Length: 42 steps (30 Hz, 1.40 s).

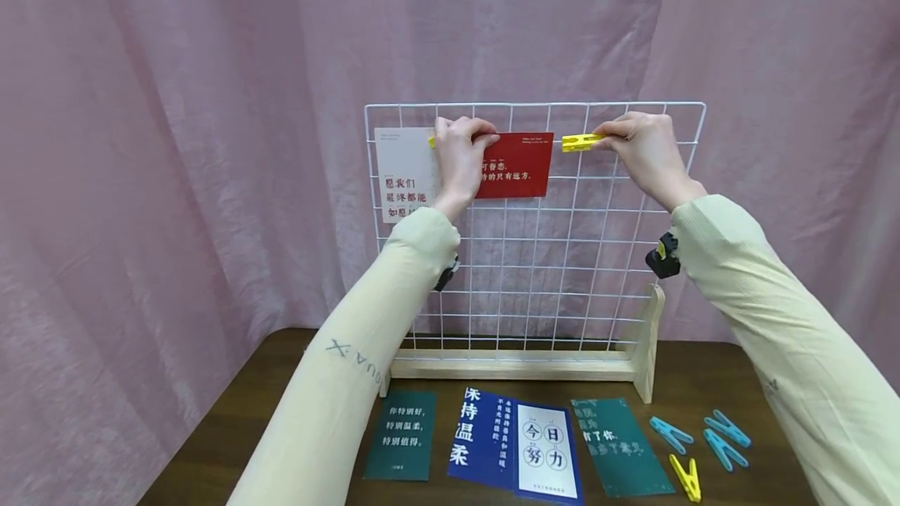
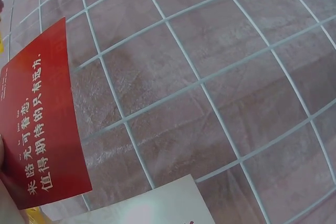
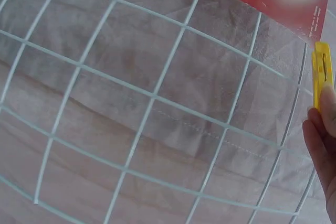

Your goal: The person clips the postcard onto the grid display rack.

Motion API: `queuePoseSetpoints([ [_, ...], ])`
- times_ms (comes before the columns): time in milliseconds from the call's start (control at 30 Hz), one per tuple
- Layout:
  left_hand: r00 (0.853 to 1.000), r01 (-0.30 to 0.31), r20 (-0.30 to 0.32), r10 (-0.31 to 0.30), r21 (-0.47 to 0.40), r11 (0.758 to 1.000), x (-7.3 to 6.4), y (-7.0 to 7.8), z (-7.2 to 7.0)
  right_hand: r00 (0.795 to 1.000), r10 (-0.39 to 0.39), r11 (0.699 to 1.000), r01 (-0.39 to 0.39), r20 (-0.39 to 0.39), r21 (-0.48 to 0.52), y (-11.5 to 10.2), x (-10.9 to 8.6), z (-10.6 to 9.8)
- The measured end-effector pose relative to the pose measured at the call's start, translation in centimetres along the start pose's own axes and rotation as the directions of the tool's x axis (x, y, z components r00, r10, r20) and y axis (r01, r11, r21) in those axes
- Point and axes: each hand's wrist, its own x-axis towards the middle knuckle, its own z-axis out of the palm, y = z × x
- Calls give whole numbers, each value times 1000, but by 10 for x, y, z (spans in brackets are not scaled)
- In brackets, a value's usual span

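Note:
A red card (image 1: pixel 516 166) with white lettering lies against the upper part of a white wire grid (image 1: pixel 530 256). My left hand (image 1: pixel 460 155) pinches the card near its upper left and hides that end. Just right of the card, my right hand (image 1: pixel 643 148) pinches a yellow clothespin (image 1: pixel 580 143) by its handle end. In the right wrist view the clothespin (image 3: pixel 322 72) points at the card's corner (image 3: pixel 310 27). Left of the red card, a white card (image 1: pixel 402 174) hangs on the grid, partly behind my left hand, with a bit of yellow clip (image 1: pixel 432 142) at its edge.
The grid stands in a wooden base (image 1: pixel 513 367) on a dark table (image 1: pixel 281 412). In front lie a green card (image 1: pixel 401 440), a blue card (image 1: pixel 481 443), a white-and-blue card (image 1: pixel 547 475) and another green card (image 1: pixel 626 459). Several blue clothespins (image 1: pixel 671 434) and a yellow one (image 1: pixel 685 478) lie at right.

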Motion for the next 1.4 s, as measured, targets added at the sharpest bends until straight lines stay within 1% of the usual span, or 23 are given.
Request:
queuePoseSetpoints([
  [100, 1000, -1, -20, 1, 18, 1000, 1, 1, 0, 999, 33, 999, -33, 5, -7, -3, 7, -1],
  [300, 1000, 9, -27, -7, 61, 998, 1, 5, 0, 997, 76, 997, -76, 25, 7, -7, 14, -2],
  [433, 1000, 17, -28, -15, 78, 997, 1, 6, 2, 997, 70, 998, -70, 34, 6, -10, 16, -2],
  [567, 1000, 19, -24, -17, 84, 996, 1, 7, 2, 996, 72, 997, -70, 58, -35, -13, 19, -4],
  [700, 999, 13, -40, -10, 79, 997, 1, 7, 5, 986, 119, 992, -114, 115, -50, -15, 21, -4],
  [800, 999, 15, -47, -12, 69, 997, 0, 7, 8, 982, 128, 991, -121, 141, -59, -16, 22, -3],
  [933, 999, 13, -52, -9, 76, 997, -1, 5, 10, 989, 69, 995, -58, 131, -86, -17, 22, -1],
  [1067, 997, 11, -81, -3, 96, 995, -2, 2, 11, 993, 6, 993, 8, 116, -117, -19, 23, 1],
  [1233, 993, 21, -120, -8, 103, 994, -3, 1, 10, 992, -37, 989, 54, 125, -136, -21, 27, 3],
  [1300, 992, 28, -122, -15, 104, 994, -3, -1, 10, 988, -52, 989, 71, 142, -132, -22, 28, 3],
  [1400, 994, 27, -113, -14, 117, 993, -5, -1, 9, 984, -51, 991, 71, 169, -116, -24, 28, 3],
])
